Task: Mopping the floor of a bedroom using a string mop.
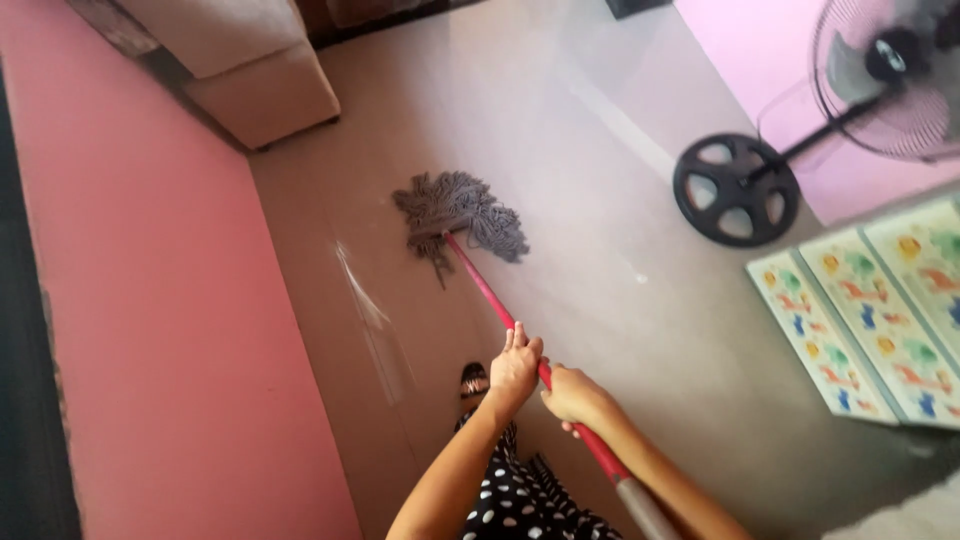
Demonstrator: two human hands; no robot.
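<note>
Gripping the red mop handle [492, 296], left hand [515, 368] sits nearer the grey mop head [460, 212] than right hand [575, 396]; both grips clamped, handle running up-left across the floor [620, 300].

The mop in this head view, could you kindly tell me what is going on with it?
A person grips a red mop handle with both hands, the left hand higher up the stick and the right hand just behind it. The grey string mop head lies spread on the beige floor, near a pink wall. A black standing fan and a patterned mat sit to the right.
</note>
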